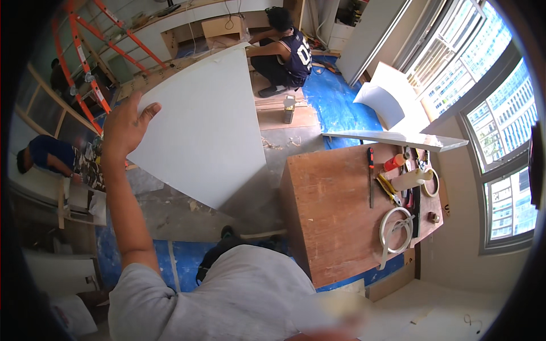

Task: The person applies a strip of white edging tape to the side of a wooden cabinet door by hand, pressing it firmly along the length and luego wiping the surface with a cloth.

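My left hand [126, 122] is raised on the left with its thumb and fingers apart. It overlaps the left edge of a large white panel [199, 108], and I cannot tell whether it presses on that edge. The panel stretches from my hand across to a crouching person [281, 54], whose hands are at its far corner. At the bottom edge, my right hand [341, 321] is a smeared blur, close to a pale blurred shape. Its fingers and anything in them are hidden by the blur.
A wooden cabinet [335, 210] at right carries a screwdriver [371, 176], pliers [389, 189], bottles and an edging roll [396, 230]. A long white board [392, 138] juts over its far edge. An orange ladder [85, 68] stands far left, near another bending person [48, 156]. Blue sheeting [341, 96] covers floor.
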### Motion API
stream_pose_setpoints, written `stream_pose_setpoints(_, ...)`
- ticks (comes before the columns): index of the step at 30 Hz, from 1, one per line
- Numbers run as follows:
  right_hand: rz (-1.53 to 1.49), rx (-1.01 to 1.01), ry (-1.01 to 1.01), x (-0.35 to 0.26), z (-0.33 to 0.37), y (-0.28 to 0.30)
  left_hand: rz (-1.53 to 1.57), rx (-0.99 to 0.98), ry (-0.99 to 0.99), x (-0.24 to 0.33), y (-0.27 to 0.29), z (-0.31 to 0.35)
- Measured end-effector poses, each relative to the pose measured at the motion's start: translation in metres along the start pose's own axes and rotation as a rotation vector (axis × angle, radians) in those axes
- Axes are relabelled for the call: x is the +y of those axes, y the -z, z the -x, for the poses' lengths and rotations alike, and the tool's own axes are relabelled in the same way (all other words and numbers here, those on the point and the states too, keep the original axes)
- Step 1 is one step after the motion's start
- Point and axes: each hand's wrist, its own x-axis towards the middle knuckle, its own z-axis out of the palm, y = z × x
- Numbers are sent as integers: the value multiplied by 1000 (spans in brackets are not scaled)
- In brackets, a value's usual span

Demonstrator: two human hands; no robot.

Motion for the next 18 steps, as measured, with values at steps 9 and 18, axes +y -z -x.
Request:
stream_pose_setpoints(9, -287, 15, 741, -337, -138, -32, -51, 251, -96, -2, -11, 16)
stream_pose_setpoints(18, -481, -125, 1027, -493, -215, -219, -36, 309, -160, 20, 4, 31)
